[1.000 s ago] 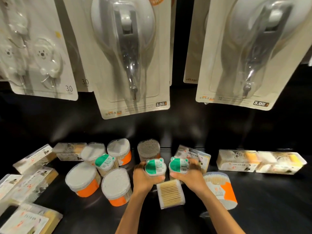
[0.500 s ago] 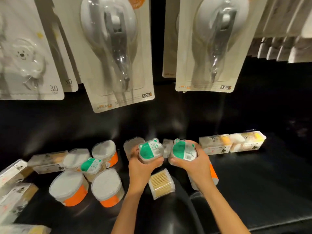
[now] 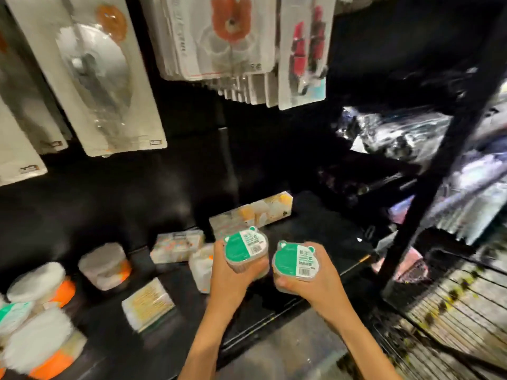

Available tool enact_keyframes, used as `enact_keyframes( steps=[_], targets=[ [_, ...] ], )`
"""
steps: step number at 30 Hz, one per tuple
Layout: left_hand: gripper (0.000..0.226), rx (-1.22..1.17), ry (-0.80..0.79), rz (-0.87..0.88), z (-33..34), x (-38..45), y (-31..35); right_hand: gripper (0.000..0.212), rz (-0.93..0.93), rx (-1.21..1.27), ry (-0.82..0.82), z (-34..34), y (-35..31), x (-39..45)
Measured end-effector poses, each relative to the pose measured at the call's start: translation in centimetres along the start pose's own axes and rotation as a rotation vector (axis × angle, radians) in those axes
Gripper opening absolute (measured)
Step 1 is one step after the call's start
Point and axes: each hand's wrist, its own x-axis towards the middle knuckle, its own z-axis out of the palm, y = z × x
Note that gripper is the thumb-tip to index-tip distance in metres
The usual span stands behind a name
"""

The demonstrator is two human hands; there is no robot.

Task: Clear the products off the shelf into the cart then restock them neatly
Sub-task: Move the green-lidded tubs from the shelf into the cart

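Note:
My left hand (image 3: 233, 278) grips a small clear tub with a green and white bear-shaped lid (image 3: 245, 243). My right hand (image 3: 315, 286) grips a second tub of the same kind (image 3: 296, 259). Both tubs are lifted above the front of the black shelf (image 3: 315, 234). On the shelf to the left lie round white tubs with orange bands (image 3: 104, 266), a square box of cotton swabs (image 3: 148, 301) and flat clear boxes (image 3: 177, 244). Another green-lidded tub (image 3: 11, 314) shows at the far left.
Carded blister packs (image 3: 109, 78) hang from the back wall above the shelf. A black upright post (image 3: 439, 171) stands at the right. Beyond it lie shiny wrapped goods (image 3: 397, 135) and a wire grid surface (image 3: 450, 311) at lower right.
Both hands have lifted the two green-lidded tubs off the shelf and carried them to the right. My view has swung right, bringing the post and wire grid into sight.

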Motion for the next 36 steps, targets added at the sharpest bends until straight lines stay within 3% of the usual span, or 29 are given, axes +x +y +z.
enact_keyframes(
  steps=[12, 22, 36],
  targets=[
    [0.065, -0.001, -0.574, -0.005, 30.7, -12.5, -1.4, 0.06, 0.157, -0.128, 0.514, -30.4, 3.0, -15.9],
    [0.064, 0.078, -1.005, -0.076, 47.4, -18.3, -4.9, 0.066, 0.272, -0.129, 0.912, -43.3, 6.7, -23.8],
    [0.063, 0.322, -1.225, -0.161, 66.1, -17.0, -17.6, 0.064, 0.625, -0.091, 1.048, -58.2, 19.6, -21.7]
  ],
)
